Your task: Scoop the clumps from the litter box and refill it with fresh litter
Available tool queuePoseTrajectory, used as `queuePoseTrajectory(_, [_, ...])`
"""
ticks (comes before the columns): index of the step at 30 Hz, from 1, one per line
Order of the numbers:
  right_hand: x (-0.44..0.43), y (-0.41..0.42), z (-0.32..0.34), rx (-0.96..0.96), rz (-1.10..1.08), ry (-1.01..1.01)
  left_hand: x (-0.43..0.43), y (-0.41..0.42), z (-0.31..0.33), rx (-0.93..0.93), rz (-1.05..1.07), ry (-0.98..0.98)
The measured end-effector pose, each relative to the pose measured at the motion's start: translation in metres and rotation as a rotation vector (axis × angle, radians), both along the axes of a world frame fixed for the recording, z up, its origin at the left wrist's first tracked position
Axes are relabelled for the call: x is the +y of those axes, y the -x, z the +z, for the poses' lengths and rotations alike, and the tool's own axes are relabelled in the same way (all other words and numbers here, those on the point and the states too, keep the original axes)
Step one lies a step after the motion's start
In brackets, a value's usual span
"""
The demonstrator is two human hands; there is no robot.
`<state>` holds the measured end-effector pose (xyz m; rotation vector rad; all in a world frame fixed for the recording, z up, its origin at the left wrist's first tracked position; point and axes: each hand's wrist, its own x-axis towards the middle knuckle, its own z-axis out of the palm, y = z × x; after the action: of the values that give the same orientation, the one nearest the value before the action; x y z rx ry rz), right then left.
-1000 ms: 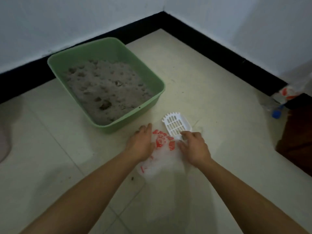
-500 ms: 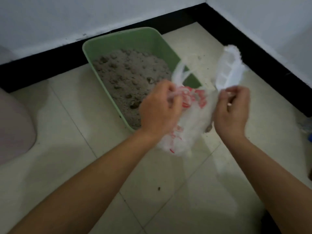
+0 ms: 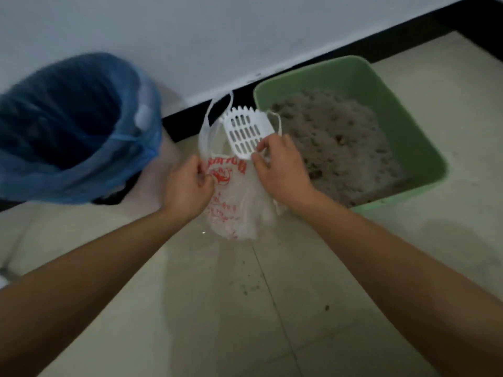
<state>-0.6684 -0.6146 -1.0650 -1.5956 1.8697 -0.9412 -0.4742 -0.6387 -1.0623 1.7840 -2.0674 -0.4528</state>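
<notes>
A green litter box (image 3: 408, 123) sits on the tiled floor at the right, filled with grey litter (image 3: 343, 140) that holds darker clumps. I hold a thin white plastic bag with red print (image 3: 234, 202) in the air just left of the box. My left hand (image 3: 187, 186) pinches the bag's left edge. My right hand (image 3: 280, 167) grips the bag's right edge together with the handle of a white slotted scoop (image 3: 245, 131), whose head points up and away. The bag's handles loop up behind the scoop.
A bin lined with a blue bag (image 3: 73, 126) stands at the left against the white wall. A black skirting (image 3: 299, 74) runs along the wall behind the box. Small dark specks (image 3: 326, 307) lie on the pale floor tiles below my arms.
The bag and scoop went from lying on the floor to being held up in both hands. My view has swung left, bringing the blue-lined bin into sight.
</notes>
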Motion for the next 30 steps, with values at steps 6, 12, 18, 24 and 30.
queuePoseTrajectory(6, [0.020, -0.037, -0.049, 0.146, 0.149, -0.136, 0.043, -0.044, -0.035, -0.050, 0.297, -0.169])
queuePoseTrajectory(12, [0.043, -0.039, -0.078, 0.479, 0.445, -0.364, 0.089, -0.082, -0.044, 0.001, 0.490, -0.164])
queuePoseTrajectory(18, [0.040, -0.055, -0.062, 0.423, 0.420, 0.026, 0.090, -0.090, -0.016, 0.123, 0.538, -0.154])
queuePoseTrajectory(24, [0.032, -0.074, -0.063, 0.359, 0.647, -0.200, 0.075, -0.082, -0.008, 0.342, 0.573, -0.161])
queuePoseTrajectory(30, [0.037, -0.058, -0.062, 0.565, 0.527, -0.308, 0.067, -0.073, -0.008, 0.391, 0.540, -0.173])
